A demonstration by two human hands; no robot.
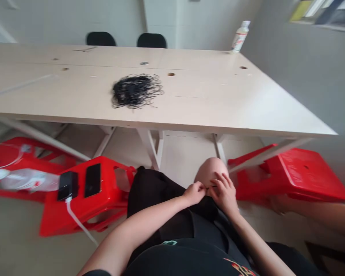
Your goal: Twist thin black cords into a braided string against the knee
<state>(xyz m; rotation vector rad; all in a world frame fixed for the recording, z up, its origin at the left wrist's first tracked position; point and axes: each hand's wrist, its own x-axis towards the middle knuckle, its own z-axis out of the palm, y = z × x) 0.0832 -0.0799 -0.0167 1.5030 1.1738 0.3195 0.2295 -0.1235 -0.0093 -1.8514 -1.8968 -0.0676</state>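
Over my bare knee point(212, 168), my left hand point(194, 193) is closed in a pinch on a short, thin black strand point(212, 187). My right hand point(225, 191) pinches the same strand between thumb and forefinger, its other fingers raised and spread. Only a small dark bit of it shows between the fingertips, so its full length is hidden. On the table ahead lies a loose, tangled pile of black strands point(135, 91), apart from both hands. They look like thin cord or wire; I cannot tell which.
The pale table point(218, 111) spans the view ahead, with a bottle point(240, 37) at its far right corner. At left, a red stool point(112, 199) bears a phone point(92, 180) and a black device point(68, 185) with a white cable. Another red stool point(307, 172) stands right, near someone's leg.
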